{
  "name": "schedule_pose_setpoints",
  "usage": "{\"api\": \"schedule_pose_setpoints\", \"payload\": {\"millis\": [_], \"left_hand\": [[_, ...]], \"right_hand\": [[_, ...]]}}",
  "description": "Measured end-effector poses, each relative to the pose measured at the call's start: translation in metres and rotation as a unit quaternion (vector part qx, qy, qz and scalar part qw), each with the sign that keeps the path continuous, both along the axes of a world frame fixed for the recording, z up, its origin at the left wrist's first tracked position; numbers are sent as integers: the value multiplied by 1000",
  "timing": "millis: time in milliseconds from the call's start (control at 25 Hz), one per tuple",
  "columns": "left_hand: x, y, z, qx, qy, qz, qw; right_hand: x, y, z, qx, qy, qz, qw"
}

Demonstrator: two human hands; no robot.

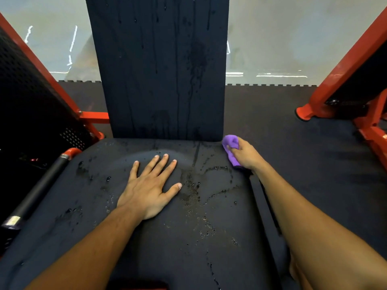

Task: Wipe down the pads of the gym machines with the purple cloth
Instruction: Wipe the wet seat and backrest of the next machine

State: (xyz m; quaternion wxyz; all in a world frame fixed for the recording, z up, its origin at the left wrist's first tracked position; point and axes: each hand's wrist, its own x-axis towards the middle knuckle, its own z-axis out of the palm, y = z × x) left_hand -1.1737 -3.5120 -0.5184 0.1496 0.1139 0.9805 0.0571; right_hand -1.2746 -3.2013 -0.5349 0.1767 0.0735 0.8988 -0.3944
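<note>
- left hand [149,188] flat, fingers spread, on wet seat pad [167,227]
- right hand [246,154] grips purple cloth [230,147] at seat's far right corner
- streaked back pad [161,65] beyond both hands
- dark rubber floor [293,143], red frames [345,65] either side

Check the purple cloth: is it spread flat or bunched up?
Bunched up. The purple cloth is wadded in the right hand, whose fingers curl round it at the seat pad's back right corner; it is not spread flat.

Purple cloth [230,149] bunched at wet seat pad [188,216] far right corner; back pad [159,65] upright, drip-streaked.
</note>
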Motion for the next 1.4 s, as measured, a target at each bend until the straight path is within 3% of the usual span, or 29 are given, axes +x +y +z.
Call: {"api": "schedule_pose_setpoints", "payload": {"millis": [80,200,360,440,520,600,680,760,920,1080,1200,1280,1400], "left_hand": [[0,-1,-3,-1,-5,-2,1000],[1,0,-1,-10,-10,0,1000],[2,3,9,-13,-37,10,999],[10,7,23,-30,-51,33,998],[31,11,37,-3,-50,87,995],[66,2,45,26,-27,102,994],[102,-20,49,1,-15,84,996],[122,-41,49,-12,-8,106,994],[120,-45,42,-15,23,123,992],[121,-46,34,-4,34,119,992],[121,-46,38,-9,38,119,992],[122,-45,40,-12,30,115,993],[123,-44,39,-10,34,116,993]], "right_hand": [[-10,-15,9,18,-10,17,1000],[31,-12,47,28,62,28,997],[143,8,116,6,195,-15,981],[215,8,161,-44,173,55,982],[280,4,176,79,134,173,973],[323,1,157,178,159,205,949],[345,-10,122,247,115,222,936],[338,-21,93,302,77,225,923],[297,-73,94,353,84,239,901],[277,-139,97,281,95,306,905],[321,-105,96,215,173,311,909],[332,-56,87,241,199,259,914],[270,-32,85,270,85,165,945]]}}
